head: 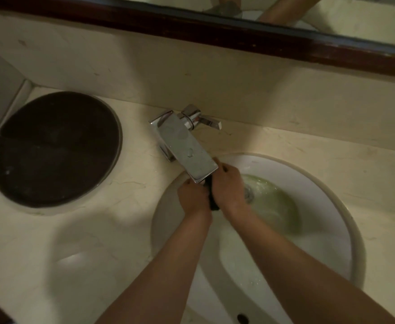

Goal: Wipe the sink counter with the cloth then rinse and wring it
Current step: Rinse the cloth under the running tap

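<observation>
Fig.: rinse/wring stage at the basin. Left hand (193, 197) and right hand (229, 190) are both clenched on a small dark wrung-up cloth (213, 199), which runs as a tight roll between the two palms, directly under the tip of the flat rectangular chrome tap spout (184, 148). Whether water is running from the spout onto the cloth cannot be told; the outlet is hidden by the spout itself. Just right of the right hand, murky greenish water (271, 204) pools around the metal drain (249, 194) of the round white ceramic sink (346, 206).

Beyond the hands, the chrome lever handle (206, 121) sits at the base of the tap. Well to the left of the left hand, a round dark brown lid w/ metal rim (54, 148) is set into the cream marble-look counter (98, 230), which shows a wet sheen nearer the viewer.

Step in hand (judged): wiping appears done; cloth is being rinsed & squeezed. Next move calls for opposite twists of the two fists over the basin, w/ grip kept tight so the roll does not slip, then a re-rinse if the run-off looks dirty.
</observation>
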Demonstrator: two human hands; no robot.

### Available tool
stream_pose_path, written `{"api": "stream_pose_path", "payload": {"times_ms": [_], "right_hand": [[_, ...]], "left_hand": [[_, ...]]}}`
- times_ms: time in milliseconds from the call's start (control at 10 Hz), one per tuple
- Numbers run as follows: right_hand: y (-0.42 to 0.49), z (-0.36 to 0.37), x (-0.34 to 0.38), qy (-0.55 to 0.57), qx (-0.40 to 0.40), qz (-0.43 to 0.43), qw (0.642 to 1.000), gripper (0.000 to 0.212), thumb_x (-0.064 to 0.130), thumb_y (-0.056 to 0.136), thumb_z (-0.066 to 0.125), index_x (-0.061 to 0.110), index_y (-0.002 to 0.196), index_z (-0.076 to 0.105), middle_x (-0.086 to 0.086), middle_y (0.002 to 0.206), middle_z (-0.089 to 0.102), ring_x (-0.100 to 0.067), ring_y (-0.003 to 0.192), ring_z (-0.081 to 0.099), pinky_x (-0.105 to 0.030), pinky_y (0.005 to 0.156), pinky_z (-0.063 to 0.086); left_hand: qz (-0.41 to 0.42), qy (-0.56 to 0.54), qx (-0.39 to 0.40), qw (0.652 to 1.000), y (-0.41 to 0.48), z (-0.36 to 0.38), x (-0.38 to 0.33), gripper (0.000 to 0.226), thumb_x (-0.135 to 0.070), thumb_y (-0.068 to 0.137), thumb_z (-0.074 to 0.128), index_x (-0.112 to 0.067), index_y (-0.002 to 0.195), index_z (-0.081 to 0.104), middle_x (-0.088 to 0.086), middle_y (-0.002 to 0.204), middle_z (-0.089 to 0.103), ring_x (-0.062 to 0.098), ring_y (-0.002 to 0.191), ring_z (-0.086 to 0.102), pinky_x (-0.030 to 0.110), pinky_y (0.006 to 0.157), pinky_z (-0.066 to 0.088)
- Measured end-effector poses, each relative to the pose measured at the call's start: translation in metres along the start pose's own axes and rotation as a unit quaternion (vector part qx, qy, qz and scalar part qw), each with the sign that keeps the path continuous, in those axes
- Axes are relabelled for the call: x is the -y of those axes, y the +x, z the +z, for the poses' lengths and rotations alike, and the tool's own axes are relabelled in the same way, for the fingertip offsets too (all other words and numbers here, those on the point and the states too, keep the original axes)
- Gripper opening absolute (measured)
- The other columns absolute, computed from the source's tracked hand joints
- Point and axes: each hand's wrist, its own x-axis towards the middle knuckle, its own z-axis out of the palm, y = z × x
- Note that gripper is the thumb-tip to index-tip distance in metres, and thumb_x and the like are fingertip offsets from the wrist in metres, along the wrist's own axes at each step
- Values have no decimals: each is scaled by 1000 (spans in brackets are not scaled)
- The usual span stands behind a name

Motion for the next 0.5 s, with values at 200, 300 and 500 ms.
{"api": "stream_pose_path", "payload": {"times_ms": [200,300,500], "right_hand": [[2,17,-13,-29,15,98,995,30,25,93,43,5,87,64,-15,92,68,-32,85,63,-37,67,46],[0,15,-8,-62,55,94,992,19,22,94,48,12,84,61,-11,107,68,-28,99,64,-37,82,49],[-1,20,-3,-136,88,79,984,24,22,94,49,8,99,68,-17,110,69,-33,103,64,-36,82,47]], "left_hand": [[-45,103,-15,994,-16,9,1,31,-18,99,44,2,111,65,20,111,68,34,100,65,20,54,47],[-73,71,-9,995,-8,10,12,26,-23,95,52,-2,98,68,15,98,69,28,91,67,29,66,56],[-96,126,41,986,-1,0,9,25,-32,95,51,-16,109,65,2,103,67,19,95,67,25,75,57]]}}
